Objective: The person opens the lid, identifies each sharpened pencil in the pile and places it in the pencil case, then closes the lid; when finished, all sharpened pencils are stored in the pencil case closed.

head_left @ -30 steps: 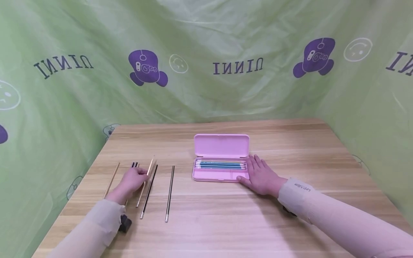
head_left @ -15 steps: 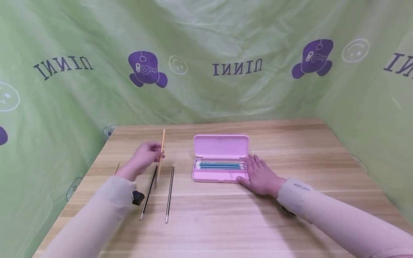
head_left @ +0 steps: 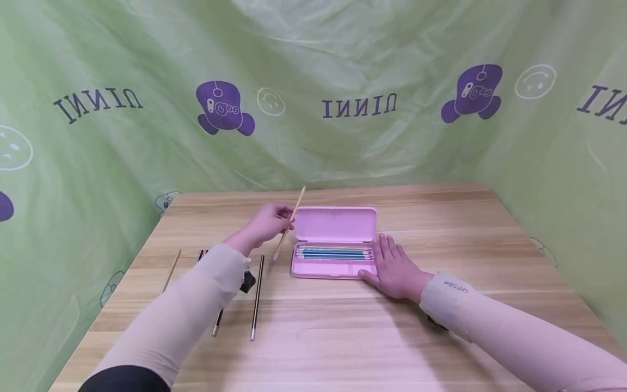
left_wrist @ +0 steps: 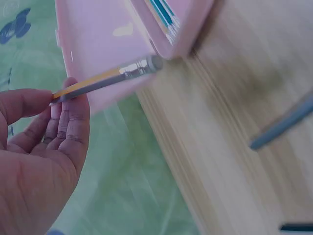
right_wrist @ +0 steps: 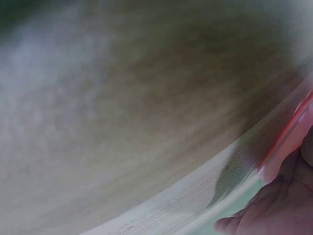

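Note:
My left hand pinches a yellow pencil between thumb and fingers. It is raised beside the left edge of the open pink pencil case, slanting with its eraser end down. In the left wrist view the metal band and eraser of the pencil point towards the case. Several teal pencils lie in the case's rear compartment; the front compartments show bare pink. My right hand lies flat with spread fingers on the table, its thumb at the case's right front corner.
Left of the case a black pencil lies on the wooden table. Another black pencil and further dark pencils are partly hidden by my left sleeve. A yellow pencil lies farther left. A green curtain surrounds the table.
My left hand has lifted the yellow pencil from the group on the left and carried it right, up to the case. My right hand has stayed in place.

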`<state>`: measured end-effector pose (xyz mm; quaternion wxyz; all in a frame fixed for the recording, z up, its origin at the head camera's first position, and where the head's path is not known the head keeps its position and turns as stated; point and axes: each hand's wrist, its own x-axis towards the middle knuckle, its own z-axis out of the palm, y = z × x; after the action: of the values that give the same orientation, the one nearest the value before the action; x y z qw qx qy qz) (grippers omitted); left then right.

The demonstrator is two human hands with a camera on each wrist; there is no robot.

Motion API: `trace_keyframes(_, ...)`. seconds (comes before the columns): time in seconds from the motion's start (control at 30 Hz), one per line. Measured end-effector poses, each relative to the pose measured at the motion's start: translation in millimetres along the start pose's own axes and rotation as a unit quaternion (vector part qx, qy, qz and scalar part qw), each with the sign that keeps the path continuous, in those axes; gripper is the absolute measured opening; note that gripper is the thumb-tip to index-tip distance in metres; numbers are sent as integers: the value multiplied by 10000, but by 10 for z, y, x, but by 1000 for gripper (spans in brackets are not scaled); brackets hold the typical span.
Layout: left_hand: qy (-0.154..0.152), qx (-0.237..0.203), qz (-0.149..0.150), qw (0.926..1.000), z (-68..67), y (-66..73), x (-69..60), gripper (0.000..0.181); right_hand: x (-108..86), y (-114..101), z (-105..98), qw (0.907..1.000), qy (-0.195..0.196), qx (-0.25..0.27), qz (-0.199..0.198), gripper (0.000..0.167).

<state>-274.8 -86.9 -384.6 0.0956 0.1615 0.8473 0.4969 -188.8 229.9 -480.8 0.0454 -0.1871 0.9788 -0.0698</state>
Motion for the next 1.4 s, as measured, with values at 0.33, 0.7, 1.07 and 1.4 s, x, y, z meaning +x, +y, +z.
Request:
trace_keyframes(0.33, -943, 1182, 699, 9860, 417, 202, 360, 35, -10, -31, -32, 10000, -59, 23, 45, 96)
trace_keyframes(0.7, -1678, 1976, 1017, 9604, 739, 202, 464, 35, -4, -40, -39, 10000, -57, -41, 34, 94)
trace_keyframes(1.07, -2016, 2563, 1208, 9376, 864, 134, 487, 28, 21, 24, 58, 10000, 86, 0, -6, 94)
trace_keyframes(1.4, -2192, 2397, 800, 9424, 821, 131, 469, 27, -13, -48, -58, 9999, -114, 54, 37, 93)
